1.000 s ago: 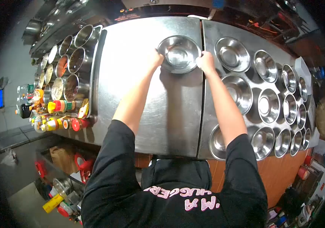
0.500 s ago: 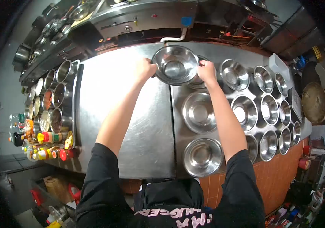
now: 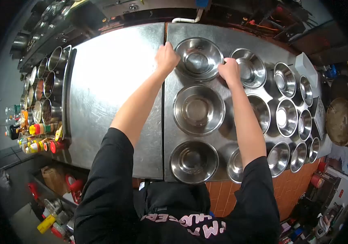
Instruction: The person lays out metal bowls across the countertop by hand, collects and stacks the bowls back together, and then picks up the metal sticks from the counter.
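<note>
A shiny stainless-steel bowl sits at the top of the left column of bowls on the metal table. My left hand has its fingers curled at the bowl's left rim. At the right rim, my right hand pinches the edge. Any bowl underneath is hidden from view. Below in the same column are a second bowl and a third bowl. Another bowl stands just right of my right hand, and my right forearm partly covers a bowl.
Several more steel bowls stand in rows to the right. A white bin is at the far right corner. Filled metal pots and sauce bottles line the left edge. A stove counter runs along the back.
The held bowl has moved right and down onto the spot where another bowl showed partly behind it. Both hands moved with it, and the view has shifted.
</note>
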`<control>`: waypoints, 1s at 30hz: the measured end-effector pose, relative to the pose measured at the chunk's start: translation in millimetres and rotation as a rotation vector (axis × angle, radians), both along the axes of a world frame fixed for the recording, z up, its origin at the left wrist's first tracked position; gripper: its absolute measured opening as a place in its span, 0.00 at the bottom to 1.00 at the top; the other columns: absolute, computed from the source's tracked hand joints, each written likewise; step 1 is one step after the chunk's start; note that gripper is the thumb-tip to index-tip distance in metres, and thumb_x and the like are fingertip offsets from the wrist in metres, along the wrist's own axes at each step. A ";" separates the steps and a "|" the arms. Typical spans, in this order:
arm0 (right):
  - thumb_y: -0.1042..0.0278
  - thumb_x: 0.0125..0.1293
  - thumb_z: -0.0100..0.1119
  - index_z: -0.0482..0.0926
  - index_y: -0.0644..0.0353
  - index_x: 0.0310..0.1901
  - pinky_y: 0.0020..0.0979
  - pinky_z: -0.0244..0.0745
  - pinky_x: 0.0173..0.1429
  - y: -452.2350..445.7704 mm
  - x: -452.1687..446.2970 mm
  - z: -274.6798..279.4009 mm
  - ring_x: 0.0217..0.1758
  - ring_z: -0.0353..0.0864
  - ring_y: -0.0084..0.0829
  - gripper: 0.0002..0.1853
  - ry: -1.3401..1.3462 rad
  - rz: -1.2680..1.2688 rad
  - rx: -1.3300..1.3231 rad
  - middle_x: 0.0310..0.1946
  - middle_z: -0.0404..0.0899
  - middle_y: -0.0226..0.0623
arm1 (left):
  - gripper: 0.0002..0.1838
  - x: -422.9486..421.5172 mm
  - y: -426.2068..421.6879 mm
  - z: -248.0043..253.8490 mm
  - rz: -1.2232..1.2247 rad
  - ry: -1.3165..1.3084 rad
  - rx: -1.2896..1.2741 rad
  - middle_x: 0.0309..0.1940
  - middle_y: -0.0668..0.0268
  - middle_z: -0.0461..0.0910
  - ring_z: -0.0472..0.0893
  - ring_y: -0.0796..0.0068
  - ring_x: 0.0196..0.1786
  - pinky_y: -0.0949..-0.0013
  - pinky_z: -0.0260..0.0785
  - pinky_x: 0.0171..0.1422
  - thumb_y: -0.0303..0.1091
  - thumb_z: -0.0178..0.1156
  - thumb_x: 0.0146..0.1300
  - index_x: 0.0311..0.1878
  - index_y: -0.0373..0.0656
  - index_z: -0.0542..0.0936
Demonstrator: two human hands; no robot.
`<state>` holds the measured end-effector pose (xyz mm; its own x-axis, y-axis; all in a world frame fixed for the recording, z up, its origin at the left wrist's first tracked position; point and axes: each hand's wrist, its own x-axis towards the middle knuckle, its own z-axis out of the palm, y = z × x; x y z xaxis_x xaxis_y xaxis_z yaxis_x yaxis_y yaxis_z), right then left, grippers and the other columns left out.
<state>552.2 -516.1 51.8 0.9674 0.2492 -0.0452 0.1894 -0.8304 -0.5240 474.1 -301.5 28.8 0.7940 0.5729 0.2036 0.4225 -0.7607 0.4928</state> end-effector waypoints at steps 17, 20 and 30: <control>0.73 0.55 0.58 0.78 0.72 0.35 0.28 0.71 0.33 -30.6 -0.3 -25.6 0.29 0.77 0.24 0.10 0.346 -0.002 0.724 0.28 0.80 0.39 | 0.13 -25.4 4.2 47.4 -0.129 0.138 -0.391 0.24 0.47 0.80 0.81 0.49 0.35 0.58 0.73 0.44 0.31 0.51 0.46 0.27 0.31 0.80; 0.72 0.55 0.60 0.78 0.70 0.36 0.26 0.70 0.31 -55.5 -29.7 18.4 0.26 0.74 0.20 0.10 0.335 0.124 0.666 0.26 0.79 0.35 | 0.14 -57.5 -16.6 54.9 -0.072 0.103 -0.360 0.24 0.47 0.79 0.81 0.49 0.34 0.57 0.72 0.42 0.34 0.52 0.48 0.27 0.32 0.80; 0.70 0.53 0.60 0.78 0.67 0.33 0.30 0.68 0.32 -108.1 -124.7 -13.7 0.24 0.75 0.26 0.10 0.304 0.135 0.449 0.21 0.78 0.39 | 0.11 -155.0 -83.5 36.4 0.026 0.277 -0.328 0.30 0.43 0.79 0.80 0.46 0.37 0.53 0.72 0.45 0.33 0.55 0.49 0.30 0.33 0.79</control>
